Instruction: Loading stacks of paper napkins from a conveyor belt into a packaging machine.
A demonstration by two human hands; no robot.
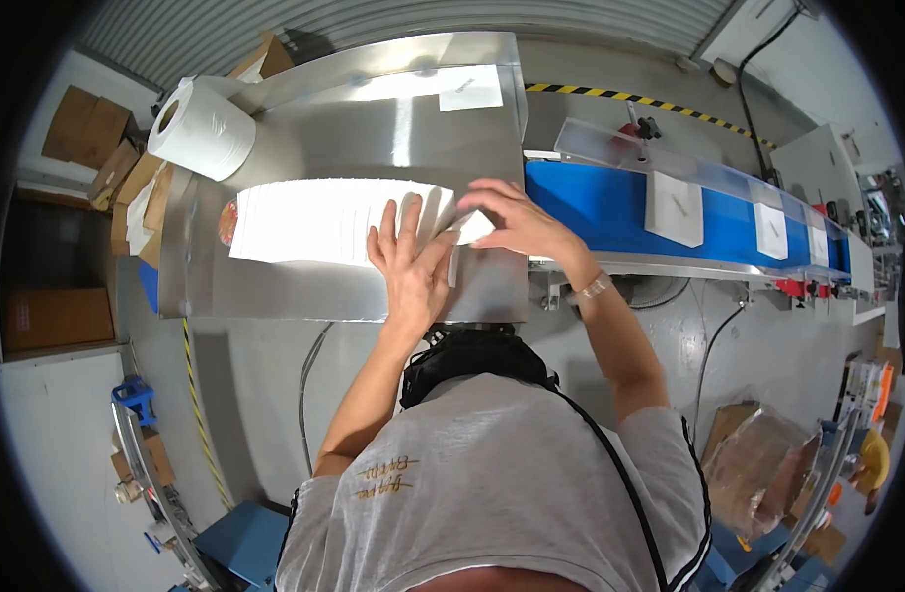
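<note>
A long row of white flat packets (309, 222), standing closely stacked like cards, lies along the steel table. My left hand (411, 271) rests on the right end of this row, fingers spread over the packets and thumb stretched toward the end one. From the right, my right hand (524, 225) curls its thumb and fingers around a tilted white packet (472, 229) at that end. Its far edge is partly covered by my fingers. Behind the row's left end shows a round, reddish patterned thing (227, 224), mostly hidden.
A blue conveyor belt (591, 212) adjoins the table on the right, carrying several white packets (674, 209) beside a clear guide rail (660, 148). On the table, a white paper roll (211, 138) stands back left, and a single white sheet (470, 89) lies at the back. Cardboard boxes (85, 133) are at left.
</note>
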